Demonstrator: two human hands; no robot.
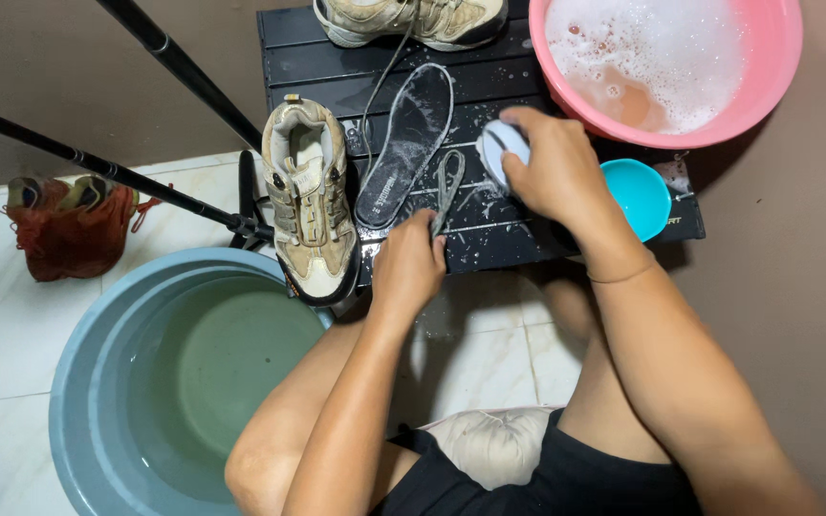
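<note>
While the left hand (pixel 408 263) pinches a grey shoelace (pixel 447 186) flat on the wet black table (pixel 518 234), the right hand (pixel 556 167) grips a scrub brush (pixel 499 148) over it.

Both forearms bare, no sleeves; thin band (pixel 623 277) circling the right wrist; black shorts (pixel 566 478) over the lap; knees uncovered.

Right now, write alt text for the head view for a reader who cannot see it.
A seated person's left hand pins a shoelace on a wet black slatted table while the right hand grips a scrub brush over it. A dark insole, a beige shoe, a pink basin of suds and a blue tub of water surround them.
</note>
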